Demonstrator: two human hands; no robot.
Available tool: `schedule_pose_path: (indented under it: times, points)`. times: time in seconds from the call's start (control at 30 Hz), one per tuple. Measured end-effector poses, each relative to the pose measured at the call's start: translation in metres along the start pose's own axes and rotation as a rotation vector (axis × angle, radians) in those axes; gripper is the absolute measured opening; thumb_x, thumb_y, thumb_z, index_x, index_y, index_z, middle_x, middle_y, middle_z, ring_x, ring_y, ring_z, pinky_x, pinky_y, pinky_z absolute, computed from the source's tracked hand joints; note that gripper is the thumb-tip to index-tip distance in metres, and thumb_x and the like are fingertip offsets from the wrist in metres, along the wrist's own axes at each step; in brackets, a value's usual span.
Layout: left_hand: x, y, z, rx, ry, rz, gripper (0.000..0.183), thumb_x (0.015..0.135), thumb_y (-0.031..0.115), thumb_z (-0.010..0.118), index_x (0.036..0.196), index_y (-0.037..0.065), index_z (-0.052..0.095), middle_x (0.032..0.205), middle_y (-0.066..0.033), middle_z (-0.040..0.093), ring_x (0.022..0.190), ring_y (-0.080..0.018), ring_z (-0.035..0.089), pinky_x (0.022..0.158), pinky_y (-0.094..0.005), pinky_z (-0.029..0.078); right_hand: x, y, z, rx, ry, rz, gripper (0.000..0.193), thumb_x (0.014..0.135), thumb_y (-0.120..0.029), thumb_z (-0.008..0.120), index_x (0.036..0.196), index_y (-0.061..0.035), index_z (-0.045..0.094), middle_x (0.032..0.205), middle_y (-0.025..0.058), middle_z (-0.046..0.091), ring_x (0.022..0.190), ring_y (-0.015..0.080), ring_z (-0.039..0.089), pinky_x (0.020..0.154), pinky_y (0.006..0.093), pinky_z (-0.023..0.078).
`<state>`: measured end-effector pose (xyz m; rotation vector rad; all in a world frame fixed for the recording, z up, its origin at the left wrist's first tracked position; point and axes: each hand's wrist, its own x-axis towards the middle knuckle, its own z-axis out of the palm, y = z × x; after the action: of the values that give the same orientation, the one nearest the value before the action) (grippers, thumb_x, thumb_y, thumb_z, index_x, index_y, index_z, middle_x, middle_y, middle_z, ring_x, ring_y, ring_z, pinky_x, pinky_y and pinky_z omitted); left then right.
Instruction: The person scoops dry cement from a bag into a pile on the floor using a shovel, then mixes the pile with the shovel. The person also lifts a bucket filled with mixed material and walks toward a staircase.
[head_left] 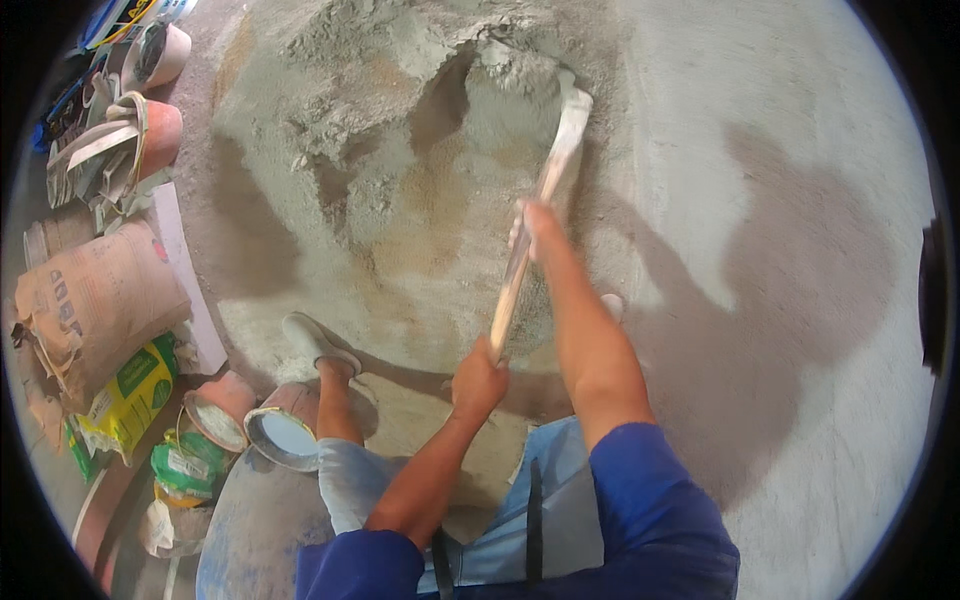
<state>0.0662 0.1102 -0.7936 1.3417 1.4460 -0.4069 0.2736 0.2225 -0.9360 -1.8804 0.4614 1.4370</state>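
Observation:
I hold a long wooden-handled hoe (548, 180) with both hands. My left hand (480, 382) is wrapped round the lower end of the handle, near my body. Farther up the handle, my right hand (536, 230) is closed on it, a little blurred. The hoe's head, coated in grey, rests at the far end in a heap of wet grey mortar (370, 120). Mortar hides most of the blade's shape. Sandy brown patches show in the hollow of the heap.
Along the left stand reddish buckets (163, 138), one filled with scraps, a brown paper sack (105, 285) and a yellow-green bag (130, 400). A bucket of whitish liquid (285, 435) is beside my left leg. My shadow falls on the concrete floor (700, 60) at right.

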Motion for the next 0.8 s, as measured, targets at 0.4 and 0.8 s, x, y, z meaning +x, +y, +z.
schedule_pose_path:
  times: [0.4,0.8]
  points:
    - [-0.217,-0.15,0.07,-0.083,-0.272,-0.243,0.035,0.089,0.031,0.061,0.117,0.011,0.055,0.089,-0.0249,0.067,0.087,-0.0445,0.066,0.074,-0.0538,0.051,-0.205,0.191,-0.054,0.012,0.159,0.062,0.014,0.085,-0.007,0.063,0.082,-0.0063,0.05,0.062,0.0042,0.05,0.041,0.0182,0.05,0.035,0.0338,0.044]
    - [-0.083,-0.1,-0.023,-0.269,0.14,-0.139,0.029,0.085,0.022,0.066,0.108,0.006,0.058,0.092,-0.0267,0.066,0.093,-0.0465,0.062,0.077,-0.0488,0.05,-0.061,0.122,0.112,-0.199,-0.095,-0.21,0.024,0.087,-0.017,0.064,0.1,-0.0017,0.049,0.07,0.0081,0.054,0.055,0.0213,0.055,0.047,0.0379,0.049]
